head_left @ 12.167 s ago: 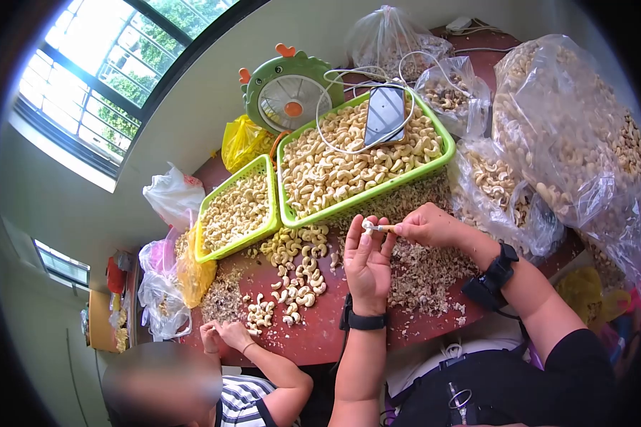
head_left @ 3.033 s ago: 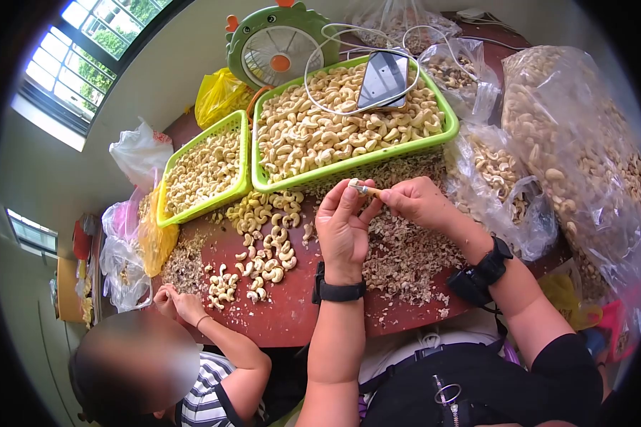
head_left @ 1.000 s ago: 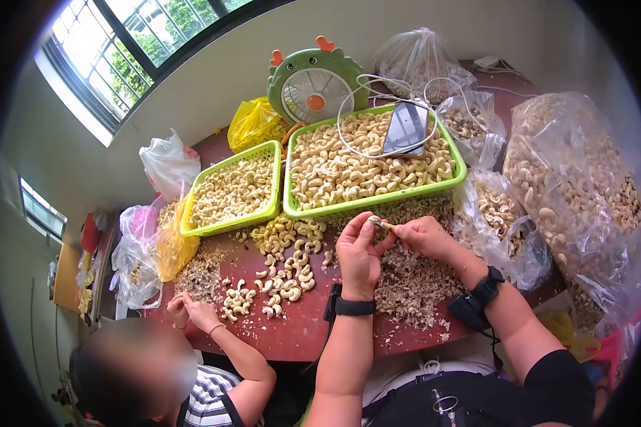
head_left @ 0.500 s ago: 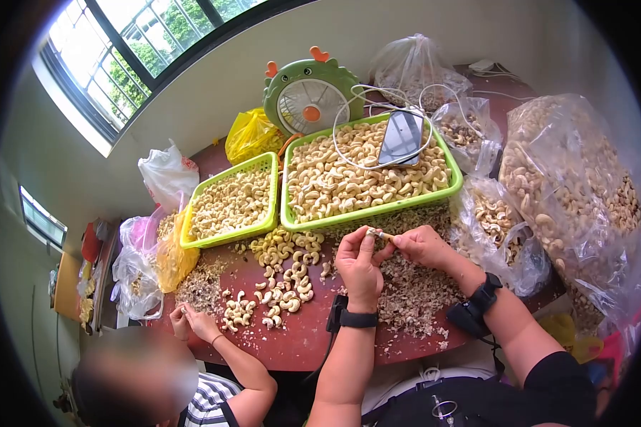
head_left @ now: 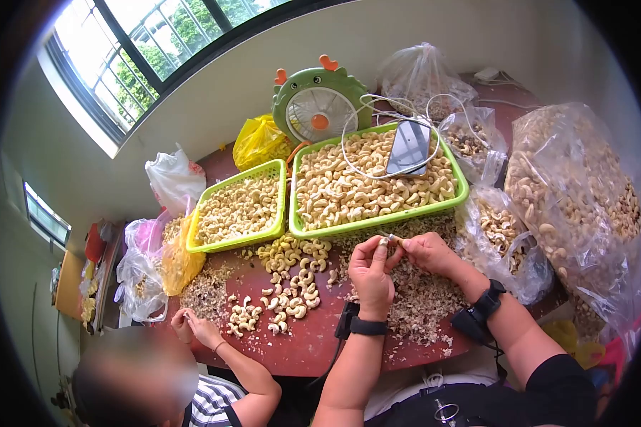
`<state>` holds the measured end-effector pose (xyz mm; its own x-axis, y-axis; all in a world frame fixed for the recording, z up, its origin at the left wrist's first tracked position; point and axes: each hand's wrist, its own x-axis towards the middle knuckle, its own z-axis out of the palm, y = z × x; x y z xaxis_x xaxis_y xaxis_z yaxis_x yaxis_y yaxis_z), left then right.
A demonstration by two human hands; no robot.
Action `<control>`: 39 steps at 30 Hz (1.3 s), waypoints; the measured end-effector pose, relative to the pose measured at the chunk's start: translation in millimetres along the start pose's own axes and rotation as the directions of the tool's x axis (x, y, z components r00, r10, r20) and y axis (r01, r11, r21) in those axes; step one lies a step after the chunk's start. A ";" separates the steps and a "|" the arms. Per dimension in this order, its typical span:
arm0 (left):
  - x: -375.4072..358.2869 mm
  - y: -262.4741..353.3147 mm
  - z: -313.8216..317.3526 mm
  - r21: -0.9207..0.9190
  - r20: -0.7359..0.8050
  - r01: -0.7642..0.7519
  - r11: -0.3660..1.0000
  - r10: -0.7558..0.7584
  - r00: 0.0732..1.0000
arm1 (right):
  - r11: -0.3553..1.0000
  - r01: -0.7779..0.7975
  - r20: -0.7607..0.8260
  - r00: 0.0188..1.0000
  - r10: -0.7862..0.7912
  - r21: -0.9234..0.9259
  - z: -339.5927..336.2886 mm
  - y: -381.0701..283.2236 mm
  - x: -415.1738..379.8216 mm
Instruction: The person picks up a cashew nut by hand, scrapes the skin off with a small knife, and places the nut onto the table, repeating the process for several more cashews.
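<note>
Cashew (head_left: pixel 384 243), pinched in left hand (head_left: pixel 372 276) above table (head_left: pixel 299 356), well in from near edge, just left of tool (head_left: pixel 397 240) pinched in right hand (head_left: pixel 430 253); with long axis unclear.

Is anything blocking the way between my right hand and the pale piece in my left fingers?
Nothing visible blocks it. Only the slim tool held in the right hand spans the gap to the pale piece in the left hand; whether its tip touches is too small to tell.
</note>
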<state>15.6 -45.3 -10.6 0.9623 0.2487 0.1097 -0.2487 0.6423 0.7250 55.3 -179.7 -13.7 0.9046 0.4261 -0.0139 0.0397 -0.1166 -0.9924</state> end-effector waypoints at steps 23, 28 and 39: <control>7.3 11.3 -9.9 -0.169 -0.119 0.095 0.981 -0.116 0.986 | 0.998 -0.056 0.015 0.998 0.055 0.019 -8.4 -7.8 -12.8; 10.7 17.6 -9.6 -0.173 -0.191 0.094 0.980 -0.127 0.973 | 0.997 -0.065 -0.001 0.998 0.065 -0.039 -8.8 -17.9 -18.3; 13.5 21.0 -20.5 -0.220 -0.095 0.185 0.958 -0.210 0.973 | 0.995 -0.066 -0.053 0.997 0.062 -0.073 -16.8 -15.5 -17.9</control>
<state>21.1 -13.6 -7.8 0.9781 0.1766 -0.1100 -0.0845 0.8204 0.5655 45.6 -200.6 4.0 0.9265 0.3698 -0.0693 0.0105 -0.2095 -0.9778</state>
